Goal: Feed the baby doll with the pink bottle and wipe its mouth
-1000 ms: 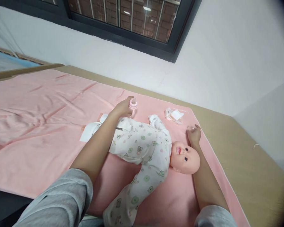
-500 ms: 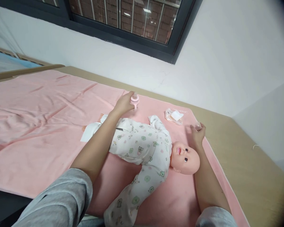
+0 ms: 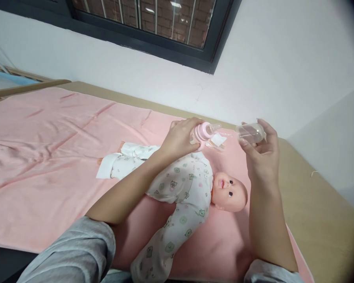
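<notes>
My left hand [image 3: 183, 137] is closed around a baby bottle [image 3: 204, 131] with a pink collar, its clear teat pointing right. In my right hand [image 3: 262, 151] is a clear bottle cap [image 3: 250, 133], held between thumb and fingers with its open end towards the teat. A gap separates cap and teat. Below both hands a baby doll [image 3: 230, 192] lies on its back in a white printed outfit [image 3: 179, 184], head to the right. My left forearm hides part of its legs and body.
A small clear packet with a white piece [image 3: 218, 140] lies behind the bottle. The pink cloth [image 3: 61, 157] covers much of the wooden surface [image 3: 306, 196]. A white wall [image 3: 153, 90] and dark-framed window [image 3: 165, 51] stand behind.
My left hand has moved right with the bottle, turning it so the teat points right. My right hand has risen with the cap, and the two are now closer together.
</notes>
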Motion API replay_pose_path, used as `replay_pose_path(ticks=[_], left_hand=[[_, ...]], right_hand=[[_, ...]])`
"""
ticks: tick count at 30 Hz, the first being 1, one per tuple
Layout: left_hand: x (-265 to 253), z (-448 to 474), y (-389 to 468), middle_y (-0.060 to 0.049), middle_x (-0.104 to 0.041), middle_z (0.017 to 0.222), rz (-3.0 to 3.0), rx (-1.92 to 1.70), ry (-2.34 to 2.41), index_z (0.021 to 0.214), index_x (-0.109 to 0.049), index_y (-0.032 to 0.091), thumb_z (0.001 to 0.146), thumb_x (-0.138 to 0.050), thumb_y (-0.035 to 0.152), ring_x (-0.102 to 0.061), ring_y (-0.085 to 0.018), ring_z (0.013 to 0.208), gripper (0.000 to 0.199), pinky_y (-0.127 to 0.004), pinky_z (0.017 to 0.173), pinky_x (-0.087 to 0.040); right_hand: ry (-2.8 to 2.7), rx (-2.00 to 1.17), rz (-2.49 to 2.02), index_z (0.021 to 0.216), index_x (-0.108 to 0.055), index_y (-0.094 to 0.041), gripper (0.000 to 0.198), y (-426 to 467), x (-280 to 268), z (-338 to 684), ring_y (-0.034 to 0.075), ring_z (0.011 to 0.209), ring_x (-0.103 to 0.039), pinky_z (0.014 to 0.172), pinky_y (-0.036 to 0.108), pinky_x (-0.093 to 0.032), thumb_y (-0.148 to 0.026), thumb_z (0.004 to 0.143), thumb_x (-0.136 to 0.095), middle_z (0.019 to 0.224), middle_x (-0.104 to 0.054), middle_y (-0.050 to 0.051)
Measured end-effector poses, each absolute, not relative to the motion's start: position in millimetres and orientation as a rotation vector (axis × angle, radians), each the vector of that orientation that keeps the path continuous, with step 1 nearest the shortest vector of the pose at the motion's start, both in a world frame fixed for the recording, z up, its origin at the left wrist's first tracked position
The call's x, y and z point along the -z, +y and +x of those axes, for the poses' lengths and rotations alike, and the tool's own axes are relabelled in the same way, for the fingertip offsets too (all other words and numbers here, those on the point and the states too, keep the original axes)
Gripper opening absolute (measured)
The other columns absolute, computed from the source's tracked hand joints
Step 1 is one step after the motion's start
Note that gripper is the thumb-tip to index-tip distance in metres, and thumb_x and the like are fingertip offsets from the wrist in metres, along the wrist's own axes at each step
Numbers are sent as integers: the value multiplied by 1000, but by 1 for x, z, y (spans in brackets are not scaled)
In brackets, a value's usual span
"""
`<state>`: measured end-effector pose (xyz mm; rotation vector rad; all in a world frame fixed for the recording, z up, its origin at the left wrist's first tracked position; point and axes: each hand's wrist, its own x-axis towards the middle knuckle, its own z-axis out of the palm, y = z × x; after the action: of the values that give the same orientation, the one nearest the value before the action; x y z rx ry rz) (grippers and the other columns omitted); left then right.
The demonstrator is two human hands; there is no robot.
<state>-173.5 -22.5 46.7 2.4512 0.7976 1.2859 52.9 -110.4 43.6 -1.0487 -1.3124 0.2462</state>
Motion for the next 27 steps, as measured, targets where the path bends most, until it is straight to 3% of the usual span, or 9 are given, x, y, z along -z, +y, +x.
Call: replay_pose_path(ticks=[4,8,12,14,20,23,27], left_hand=[[-39,-162,-36,-2,-65,132,2562,-1249,743,126,-56,21,73,-60,15,-59,-22,120,53,-38,100,-33],[-35,-157,-44,-4,-63,135,2602,-1241,733,129,-55,20,76,-62,18,-59,-22,119,54,-37,98,-32],[-32,-155,-47,-7,-66,130,2594,-1268,743,140,-45,17,77,-68,26,-62,-23,113,68,-37,96,-34],[-30,-153,-48,-7,-67,125,2588,-1317,720,143,-41,16,78,-68,30,-63,-22,111,72,-36,95,-35],[-29,-149,-55,-9,-71,109,2611,-1456,722,141,-44,15,87,-58,50,-65,-22,95,65,-37,90,-37],[-29,-147,-59,-8,-72,107,2614,-1563,654,140,-43,14,89,-58,50,-65,-21,92,64,-36,88,-39],[-41,-154,-68,-9,-68,119,2562,-1583,555,140,-42,17,90,-62,51,-65,-21,102,64,-35,91,-41]], right_hand=[[-1414,-224,-1094,137,-45,-36,64,-128,-51,18,25,128,-54,107,51,-47,-41,80,-73,135,-53,6],[-1473,-215,-1179,137,-45,-33,63,-127,-45,13,24,123,-56,103,49,-51,-44,81,-71,135,-51,7],[-1516,-250,-1197,141,-39,-35,69,-123,-38,8,25,126,-52,99,49,-54,-47,81,-69,140,-46,7],[-1520,-252,-1204,146,-32,-38,76,-124,-36,1,27,130,-49,99,51,-54,-47,80,-70,146,-39,8],[-1426,-273,-1224,151,11,-47,117,-132,-40,-14,31,133,-49,90,51,-57,-46,74,-75,153,-27,10],[-1401,-268,-1255,152,13,-45,122,-138,-47,-14,32,133,-48,90,49,-58,-44,71,-78,154,-25,11],[-1346,-129,-1247,153,9,-43,125,-142,-59,0,32,140,-39,93,48,-57,-42,66,-80,161,-9,10]])
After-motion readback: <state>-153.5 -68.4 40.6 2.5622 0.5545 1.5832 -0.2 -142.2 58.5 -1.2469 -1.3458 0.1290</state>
